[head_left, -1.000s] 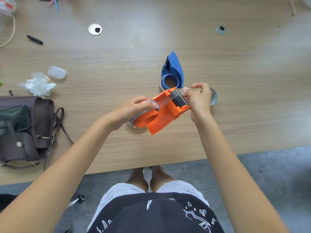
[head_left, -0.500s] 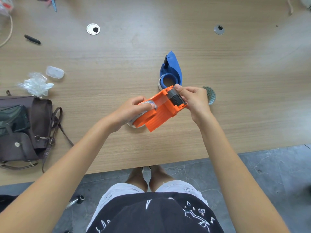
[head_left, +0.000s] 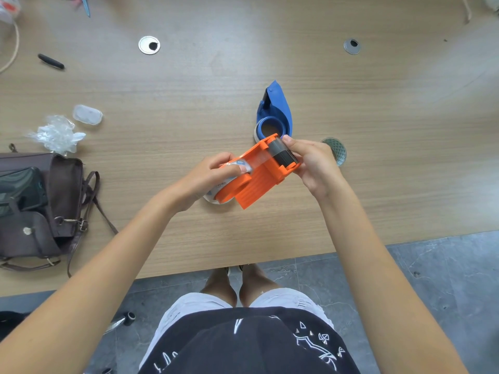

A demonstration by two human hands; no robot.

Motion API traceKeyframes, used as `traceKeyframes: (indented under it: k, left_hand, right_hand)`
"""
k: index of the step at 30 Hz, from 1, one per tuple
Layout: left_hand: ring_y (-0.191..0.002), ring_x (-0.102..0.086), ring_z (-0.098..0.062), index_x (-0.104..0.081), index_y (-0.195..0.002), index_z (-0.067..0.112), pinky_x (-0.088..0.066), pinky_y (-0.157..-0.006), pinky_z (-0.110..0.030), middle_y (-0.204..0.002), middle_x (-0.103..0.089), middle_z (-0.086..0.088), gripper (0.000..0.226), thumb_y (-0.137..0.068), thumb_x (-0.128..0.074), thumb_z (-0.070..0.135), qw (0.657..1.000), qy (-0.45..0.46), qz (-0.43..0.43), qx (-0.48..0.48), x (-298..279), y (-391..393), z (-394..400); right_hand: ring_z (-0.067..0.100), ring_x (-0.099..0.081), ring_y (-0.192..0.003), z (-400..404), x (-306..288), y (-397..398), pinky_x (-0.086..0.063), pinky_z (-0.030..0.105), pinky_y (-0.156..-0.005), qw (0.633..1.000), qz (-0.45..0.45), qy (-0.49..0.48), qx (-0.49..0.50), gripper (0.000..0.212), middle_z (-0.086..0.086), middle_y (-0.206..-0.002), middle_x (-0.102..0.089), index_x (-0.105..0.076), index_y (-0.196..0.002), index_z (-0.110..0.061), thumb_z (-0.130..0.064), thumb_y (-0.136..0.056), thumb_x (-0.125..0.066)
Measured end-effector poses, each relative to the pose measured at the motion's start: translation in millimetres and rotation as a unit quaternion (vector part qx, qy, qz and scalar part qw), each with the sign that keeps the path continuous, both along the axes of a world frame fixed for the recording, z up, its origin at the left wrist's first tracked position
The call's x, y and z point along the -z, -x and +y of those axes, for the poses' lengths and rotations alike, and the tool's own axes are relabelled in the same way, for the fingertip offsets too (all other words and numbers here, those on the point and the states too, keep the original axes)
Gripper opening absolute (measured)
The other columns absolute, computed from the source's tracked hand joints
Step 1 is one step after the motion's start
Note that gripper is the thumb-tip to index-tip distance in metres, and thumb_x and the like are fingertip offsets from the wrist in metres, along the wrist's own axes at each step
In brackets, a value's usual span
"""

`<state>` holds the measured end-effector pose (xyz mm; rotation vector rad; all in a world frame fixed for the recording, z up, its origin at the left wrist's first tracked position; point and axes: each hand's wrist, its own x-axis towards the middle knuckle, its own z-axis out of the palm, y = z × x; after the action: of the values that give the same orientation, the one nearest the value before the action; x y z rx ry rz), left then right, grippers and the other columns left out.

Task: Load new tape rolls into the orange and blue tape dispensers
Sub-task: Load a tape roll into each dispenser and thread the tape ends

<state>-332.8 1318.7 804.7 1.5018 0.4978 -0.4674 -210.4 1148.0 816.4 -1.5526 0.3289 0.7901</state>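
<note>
The orange tape dispenser (head_left: 258, 175) is held just above the wooden table (head_left: 189, 103), its black roller end pointing up and right. My left hand (head_left: 213, 174) grips its rear, fingers curled over the clear tape roll (head_left: 216, 194) seated in it. A strip of clear tape runs from the roll toward the roller. My right hand (head_left: 310, 163) holds the dispenser's front end, with the thumb pressing on the black roller. The blue tape dispenser (head_left: 275, 112) lies on the table just behind, with a tape roll in it.
A small patterned roll (head_left: 337, 151) lies partly hidden behind my right hand. At the left are a brown bag (head_left: 40, 209), crumpled plastic wrap (head_left: 56, 133) and a small clear case (head_left: 87, 114). A black pen (head_left: 50, 61) lies far left. The table's front edge is near my body.
My right hand has moved down onto the dispenser's roller end, from pinching the tape end above it to pressing on the black roller. The left hand has kept its grip.
</note>
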Motion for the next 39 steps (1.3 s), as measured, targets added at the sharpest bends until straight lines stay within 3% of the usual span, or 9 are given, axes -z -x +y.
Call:
traceKeyframes:
  k: [3, 6, 11, 13, 19, 22, 27, 34, 39]
  left_hand:
    - [-0.078, -0.057, -0.015, -0.057, -0.094, 0.011, -0.04, -0.063, -0.028, -0.087, -0.059, -0.002, 0.057, -0.06, -0.06, 0.057, 1.0, 0.002, -0.003, -0.001, -1, -1, 0]
    - [-0.078, -0.06, -0.013, -0.061, -0.091, 0.018, -0.042, -0.066, -0.027, -0.087, -0.063, 0.001, 0.051, -0.06, -0.06, 0.057, 1.0, 0.002, -0.005, -0.003, -2, -3, -1]
    - [-0.081, -0.06, -0.015, -0.06, -0.101, 0.011, -0.041, -0.072, -0.033, -0.09, -0.064, -0.001, 0.06, -0.061, -0.059, 0.056, 1.0, -0.005, -0.008, -0.008, -2, -4, -2]
    - [-0.081, -0.06, -0.014, -0.06, -0.1, 0.011, -0.041, -0.071, -0.032, -0.089, -0.064, 0.0, 0.06, -0.061, -0.059, 0.057, 1.0, -0.01, -0.008, -0.007, -2, -5, -2]
    - [-0.074, -0.057, -0.011, -0.059, -0.082, 0.023, -0.039, -0.064, -0.028, -0.081, -0.061, 0.004, 0.039, -0.062, -0.059, 0.056, 1.0, -0.017, -0.017, -0.006, -3, -6, -1]
    - [-0.077, -0.056, -0.014, -0.06, -0.087, 0.02, -0.038, -0.065, -0.031, -0.084, -0.06, -0.001, 0.045, -0.06, -0.058, 0.057, 0.999, -0.024, -0.018, -0.01, -2, -6, -4]
    - [-0.071, -0.055, -0.011, -0.058, -0.079, 0.023, -0.038, -0.059, -0.026, -0.079, -0.059, 0.004, 0.04, -0.058, -0.058, 0.058, 0.999, -0.031, -0.024, -0.022, -1, -7, -8]
    - [-0.076, -0.054, -0.015, -0.059, -0.09, 0.009, -0.037, -0.064, -0.03, -0.082, -0.058, -0.001, 0.056, -0.061, -0.058, 0.056, 0.999, -0.03, -0.032, -0.029, 1, -9, -11]
    - [-0.074, -0.053, -0.014, -0.058, -0.087, 0.014, -0.037, -0.061, -0.028, -0.081, -0.058, 0.0, 0.051, -0.06, -0.057, 0.057, 0.999, -0.026, -0.029, -0.035, 1, -10, -13]
  right_hand:
    - [0.022, -0.067, -0.075, 0, 1, -1, -0.054, 0.037, -0.073, 0.997, 0.032, -0.033, 0.057, 0.01, 0.012, -0.081, -0.071, -0.067, -0.089, 0.004, -0.004, -0.084, -0.067]
    - [0.017, -0.07, -0.067, 1, 2, -2, -0.055, 0.037, -0.069, 0.993, 0.056, -0.066, 0.077, 0.005, 0.006, -0.071, -0.072, -0.066, -0.084, -0.001, -0.005, -0.085, -0.066]
    - [0.018, -0.068, -0.066, 0, 2, -6, -0.058, 0.038, -0.069, 0.982, 0.116, -0.104, 0.109, 0.008, 0.005, -0.068, -0.07, -0.066, -0.079, -0.003, -0.006, -0.086, -0.065]
    - [0.019, -0.067, -0.07, 0, 0, -7, -0.06, 0.037, -0.067, 0.975, 0.152, -0.111, 0.121, 0.006, 0.007, -0.074, -0.068, -0.064, -0.082, -0.001, -0.005, -0.087, -0.064]
    - [0.026, -0.068, -0.081, -2, 1, -10, -0.056, 0.045, -0.083, 0.956, 0.234, -0.116, 0.131, 0.008, 0.016, -0.09, -0.067, -0.063, -0.088, 0.003, -0.004, -0.09, -0.059]
    - [0.028, -0.07, -0.073, -1, 4, -11, -0.057, 0.045, -0.078, 0.955, 0.245, -0.107, 0.125, 0.008, 0.018, -0.082, -0.071, -0.064, -0.087, 0.003, -0.004, -0.089, -0.06]
    - [0.03, -0.067, -0.095, -1, 7, -16, -0.052, 0.047, -0.093, 0.952, 0.261, -0.103, 0.12, 0.015, 0.019, -0.101, -0.068, -0.062, -0.101, 0.002, -0.005, -0.088, -0.06]
    - [0.025, -0.065, -0.089, 2, 9, -18, -0.054, 0.046, -0.087, 0.964, 0.208, -0.12, 0.113, 0.007, 0.015, -0.095, -0.067, -0.063, -0.094, -0.001, -0.006, -0.09, -0.06]
    - [0.026, -0.068, -0.08, 3, 8, -17, -0.058, 0.047, -0.075, 0.967, 0.173, -0.105, 0.152, 0.004, 0.016, -0.084, -0.07, -0.064, -0.086, 0.001, 0.0, -0.083, -0.067]
